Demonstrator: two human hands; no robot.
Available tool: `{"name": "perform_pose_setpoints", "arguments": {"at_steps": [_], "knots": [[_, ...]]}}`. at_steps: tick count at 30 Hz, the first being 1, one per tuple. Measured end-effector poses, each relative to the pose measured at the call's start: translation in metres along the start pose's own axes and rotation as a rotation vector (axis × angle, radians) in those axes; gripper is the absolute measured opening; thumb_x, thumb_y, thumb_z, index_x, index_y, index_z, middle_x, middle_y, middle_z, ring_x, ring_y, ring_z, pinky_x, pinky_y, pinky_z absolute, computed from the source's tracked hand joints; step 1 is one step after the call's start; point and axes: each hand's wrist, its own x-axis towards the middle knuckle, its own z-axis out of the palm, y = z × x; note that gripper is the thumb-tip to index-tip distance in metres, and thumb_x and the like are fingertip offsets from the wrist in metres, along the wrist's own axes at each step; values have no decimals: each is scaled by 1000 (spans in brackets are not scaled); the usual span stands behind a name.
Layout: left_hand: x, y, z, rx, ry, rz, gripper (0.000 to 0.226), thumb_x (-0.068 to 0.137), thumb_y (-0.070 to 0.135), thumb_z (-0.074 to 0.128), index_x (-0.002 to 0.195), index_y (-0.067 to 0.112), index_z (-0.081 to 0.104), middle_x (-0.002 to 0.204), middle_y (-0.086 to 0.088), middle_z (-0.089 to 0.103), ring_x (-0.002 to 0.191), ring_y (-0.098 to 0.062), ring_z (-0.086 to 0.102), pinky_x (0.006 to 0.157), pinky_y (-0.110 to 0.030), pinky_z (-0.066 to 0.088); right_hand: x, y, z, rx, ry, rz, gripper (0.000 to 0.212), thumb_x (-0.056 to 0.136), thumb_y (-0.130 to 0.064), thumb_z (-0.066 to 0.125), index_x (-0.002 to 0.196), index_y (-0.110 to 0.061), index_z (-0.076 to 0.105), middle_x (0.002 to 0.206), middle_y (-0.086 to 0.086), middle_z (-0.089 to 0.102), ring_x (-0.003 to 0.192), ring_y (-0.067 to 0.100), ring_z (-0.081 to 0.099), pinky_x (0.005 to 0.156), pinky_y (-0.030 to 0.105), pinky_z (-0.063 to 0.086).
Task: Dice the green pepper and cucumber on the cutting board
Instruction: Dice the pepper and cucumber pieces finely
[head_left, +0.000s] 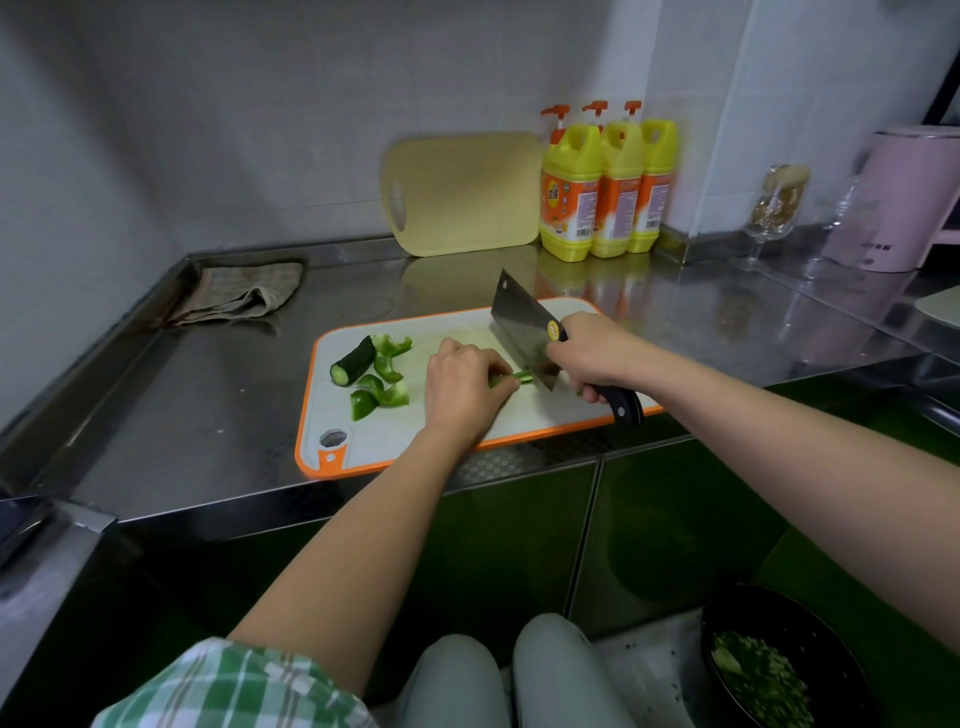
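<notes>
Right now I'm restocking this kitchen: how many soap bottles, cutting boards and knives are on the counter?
Yellow plastic pump soap bottles: 3
Plastic cutting boards, orange-rimmed white and plain beige: 2
Black-handled steel cleaver: 1
Total: 6

My left grip (462, 387) covers most of the green strip (522, 378); my right grip (592, 353) hides much of the handle of the cleaver (524, 325). The black bowl (810, 623) runs off the bottom edge; the glass jar (779, 200) is blurred.
</notes>
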Motion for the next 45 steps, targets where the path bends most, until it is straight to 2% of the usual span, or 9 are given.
{"name": "perform_pose_setpoints", "arguments": {"at_steps": [5, 10, 13, 17, 27, 34, 38, 42, 45], "knots": [[-1, 0, -1, -8, -2, -1, 20, 84, 40, 70, 95, 25, 76, 88, -1, 70, 99, -25, 47, 79, -35, 37, -6, -6, 1, -83, -61, 17, 16, 89, -5, 37, 80, -2, 49, 58, 11, 55, 38, 20, 51, 36, 19, 38], [-1, 1, -1, -15, -1, -7, 19, 83, 41, 70, 93, 26, 77, 86, 0, 70, 98, -25, 47, 79, -36, 40, -1, -6, 12, -83, -37, 28, 14, 91, -5, 36, 83, -2, 47, 66, 18, 58, 38, 22, 53, 37, 20, 41], [-2, 0, -2, -11, -7, -9, 20, 84, 42, 69, 94, 27, 77, 86, 0, 70, 98, -25, 47, 80, -37, 41, 4, -2, 18, 9, 17, 26, 15, 92, -7, 36, 87, -1, 49, 69, 21, 58, 42, 26, 53, 40, 23, 41], [-3, 0, -4, -23, -16, -19, 20, 84, 38, 65, 97, 28, 76, 87, 1, 68, 100, -25, 46, 80, -35, 40, 4, 2, 12, 39, 60, 14, 22, 93, -13, 37, 76, -4, 49, 67, 20, 60, 47, 28, 56, 40, 21, 39], [-3, 0, -3, -42, -26, -42, 17, 83, 33, 66, 95, 25, 76, 87, -2, 69, 101, -25, 46, 80, -34, 38, -6, -10, 7, -75, -54, 19, 17, 90, -4, 37, 78, -2, 48, 59, 11, 54, 37, 20, 51, 36, 19, 39], [-3, 0, -4, -50, -10, -14, 16, 85, 35, 67, 96, 27, 77, 86, 1, 68, 99, -25, 46, 78, -34, 38, 3, -10, 21, -38, 35, 21, 15, 94, -8, 37, 94, -1, 50, 70, 20, 62, 41, 24, 55, 38, 22, 42], [-3, -1, -3, -66, -13, -27, 16, 85, 35, 68, 96, 28, 77, 86, 1, 69, 99, -25, 46, 78, -33, 38, 3, -5, 13, 20, 72, -9, 19, 94, -12, 37, 82, -3, 49, 63, 17, 59, 43, 26, 55, 40, 23, 41], [-3, -1, -2, -59, -14, -39, 17, 84, 34, 68, 96, 26, 76, 89, -1, 70, 102, -26, 47, 81, -34, 40, -5, -11, 3, 10, -33, -6, 17, 92, -7, 37, 78, -4, 46, 60, 12, 55, 39, 21, 51, 36, 20, 39], [-2, -1, -1, -61, -12, -48, 17, 83, 33, 68, 96, 25, 76, 90, -2, 70, 102, -26, 47, 82, -35, 40, -9, -15, 5, -47, -72, 17, 23, 91, -3, 35, 71, -2, 46, 55, 10, 52, 33, 18, 49, 37, 21, 40]]}}
